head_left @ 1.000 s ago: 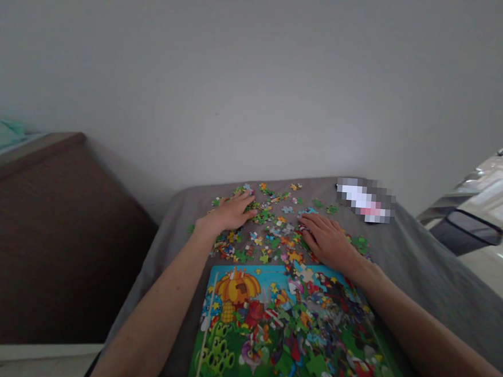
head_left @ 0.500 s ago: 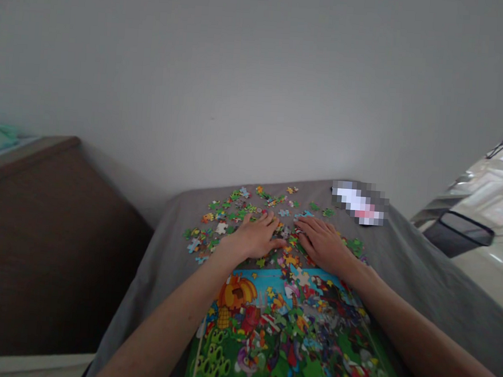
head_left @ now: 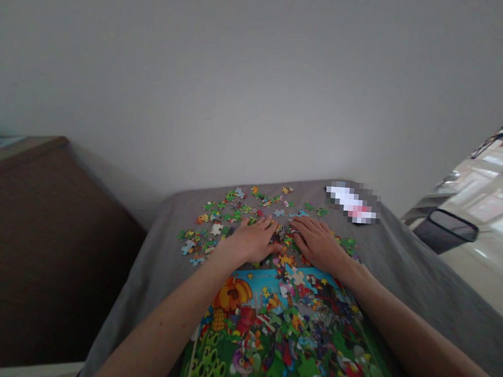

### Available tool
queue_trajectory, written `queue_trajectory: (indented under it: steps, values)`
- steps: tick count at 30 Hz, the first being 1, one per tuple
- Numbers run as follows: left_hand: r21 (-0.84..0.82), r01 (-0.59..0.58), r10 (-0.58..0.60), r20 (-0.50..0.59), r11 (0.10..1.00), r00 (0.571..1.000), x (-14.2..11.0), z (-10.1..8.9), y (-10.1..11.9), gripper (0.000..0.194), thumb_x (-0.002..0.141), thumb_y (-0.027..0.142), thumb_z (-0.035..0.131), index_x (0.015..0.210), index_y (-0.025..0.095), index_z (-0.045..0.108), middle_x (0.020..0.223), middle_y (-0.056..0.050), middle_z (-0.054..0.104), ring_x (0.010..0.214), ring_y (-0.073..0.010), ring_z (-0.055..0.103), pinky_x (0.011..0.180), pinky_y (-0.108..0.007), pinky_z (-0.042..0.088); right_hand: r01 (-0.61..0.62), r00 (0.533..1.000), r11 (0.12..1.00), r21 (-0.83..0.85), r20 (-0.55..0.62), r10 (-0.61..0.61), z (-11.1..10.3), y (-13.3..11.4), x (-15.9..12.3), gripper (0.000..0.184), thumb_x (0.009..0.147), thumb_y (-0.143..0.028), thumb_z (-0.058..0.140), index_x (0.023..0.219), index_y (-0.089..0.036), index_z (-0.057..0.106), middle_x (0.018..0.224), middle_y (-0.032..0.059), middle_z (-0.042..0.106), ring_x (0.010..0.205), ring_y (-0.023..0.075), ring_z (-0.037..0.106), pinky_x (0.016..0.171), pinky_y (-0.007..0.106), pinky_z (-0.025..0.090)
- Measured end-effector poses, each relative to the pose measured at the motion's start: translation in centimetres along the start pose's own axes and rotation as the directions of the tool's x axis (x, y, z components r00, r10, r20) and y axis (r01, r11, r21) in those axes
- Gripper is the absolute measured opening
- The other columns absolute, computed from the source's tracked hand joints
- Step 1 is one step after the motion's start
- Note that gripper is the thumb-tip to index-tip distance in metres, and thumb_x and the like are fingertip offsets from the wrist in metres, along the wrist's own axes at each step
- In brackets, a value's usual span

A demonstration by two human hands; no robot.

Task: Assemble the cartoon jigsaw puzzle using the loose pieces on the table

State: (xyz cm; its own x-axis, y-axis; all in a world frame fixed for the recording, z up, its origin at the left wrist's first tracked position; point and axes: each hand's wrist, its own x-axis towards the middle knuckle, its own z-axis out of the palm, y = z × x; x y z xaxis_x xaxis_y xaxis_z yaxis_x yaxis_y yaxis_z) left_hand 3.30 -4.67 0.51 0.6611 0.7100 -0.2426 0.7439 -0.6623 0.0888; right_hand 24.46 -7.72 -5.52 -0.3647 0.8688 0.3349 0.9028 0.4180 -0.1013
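Observation:
Loose jigsaw puzzle pieces (head_left: 217,229) in green, blue, orange and white lie scattered on a grey cloth. My left hand (head_left: 255,239) rests palm down among them, its fingers spread and the thumb pointing right. To its right, my right hand (head_left: 317,241) lies over more pieces with its fingers stretched out. Between the two thumbs and fingertips sits a small cluster of pieces. Nearer to me is a colourful puzzle board (head_left: 229,341) with a blue top edge, with many loose pieces heaped on it. Whatever lies under my palms is hidden.
At the back right of the grey cloth (head_left: 405,268) lies a phone (head_left: 351,202), its screen blurred out. A brown wooden panel (head_left: 53,255) stands on the left. The grey wall (head_left: 258,85) rises behind. A dark-framed object (head_left: 451,228) stands beyond the right edge.
The whole view has shifted slightly, so everything sits a little further left. Both hands stay spread over the pieces in nearly the same place.

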Motion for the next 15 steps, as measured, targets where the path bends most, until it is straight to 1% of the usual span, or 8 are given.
queue_trajectory:
  steps: [2,4,6,9,11,13,15]
  values:
    - [0.007,0.029,-0.029,-0.005,1.000,1.000,0.1,0.4,0.1,0.069,0.101,0.059,0.032,0.156,0.018,0.029,0.164,-0.016,0.020,0.152,-0.0291,0.021,0.120,-0.057,0.020,-0.006,1.000,1.000,-0.004,-0.003,0.006,-0.2,-0.1,0.0,0.037,0.101,-0.025,0.039,0.131,-0.018,0.060,0.138,0.0116,0.061,0.128,0.0277,0.054,0.102,0.047,0.044]
    - [-0.002,0.050,-0.050,-0.034,0.999,0.998,0.3,0.8,-0.1,0.073,0.100,0.062,0.029,0.158,0.017,0.025,0.164,-0.016,0.018,0.152,-0.0299,0.019,0.120,-0.059,0.018,-0.004,1.000,1.000,-0.005,-0.004,0.004,-0.3,-0.2,0.1,0.037,0.101,-0.025,0.039,0.131,-0.019,0.060,0.138,0.0116,0.061,0.128,0.0276,0.054,0.103,0.047,0.044]
    - [-0.023,0.068,-0.069,-0.065,0.997,0.996,0.5,1.2,-0.3,0.075,0.099,0.065,0.027,0.160,0.021,0.019,0.165,-0.014,0.016,0.152,-0.0311,0.018,0.120,-0.061,0.018,-0.001,1.000,1.000,-0.004,-0.003,0.001,-0.4,-0.3,0.1,0.037,0.101,-0.025,0.039,0.131,-0.019,0.060,0.138,0.0115,0.061,0.128,0.0276,0.054,0.103,0.047,0.044]
    - [-0.036,0.068,-0.071,-0.095,0.997,0.993,0.7,1.7,-0.7,0.075,0.097,0.069,0.026,0.160,0.031,0.015,0.166,-0.008,0.010,0.153,-0.0329,0.012,0.119,-0.063,0.017,-0.003,1.000,1.000,0.001,-0.005,0.003,-0.4,-0.3,0.1,0.037,0.101,-0.025,0.039,0.131,-0.020,0.060,0.138,0.0115,0.061,0.128,0.0276,0.054,0.103,0.047,0.045]
    - [-0.024,0.029,-0.031,-0.092,0.999,0.995,0.8,1.9,-0.9,0.074,0.096,0.071,0.025,0.159,0.034,0.018,0.167,-0.005,0.008,0.153,-0.0335,0.010,0.119,-0.064,0.014,-0.004,1.000,1.000,0.004,-0.006,0.004,-0.4,-0.3,0.1,0.037,0.101,-0.025,0.039,0.132,-0.020,0.059,0.138,0.0115,0.061,0.128,0.0277,0.054,0.103,0.047,0.044]
    - [-0.011,-0.007,0.006,-0.067,1.000,0.998,0.9,2.1,-0.9,0.073,0.096,0.071,0.023,0.158,0.033,0.023,0.167,-0.005,0.011,0.153,-0.0337,0.011,0.119,-0.066,0.012,-0.006,1.000,1.000,0.008,-0.004,0.006,-0.4,-0.2,0.1,0.038,0.101,-0.025,0.039,0.133,-0.020,0.059,0.138,0.0114,0.061,0.128,0.0278,0.053,0.103,0.047,0.044]
    - [0.006,-0.007,0.007,-0.048,1.000,0.999,0.9,2.1,-0.9,0.070,0.097,0.069,0.022,0.157,0.033,0.028,0.166,-0.005,0.013,0.153,-0.0334,0.012,0.118,-0.066,0.012,-0.008,1.000,1.000,0.013,-0.002,0.008,-0.4,-0.2,0.1,0.037,0.101,-0.025,0.040,0.132,-0.019,0.059,0.139,0.0114,0.060,0.129,0.0279,0.053,0.103,0.047,0.044]
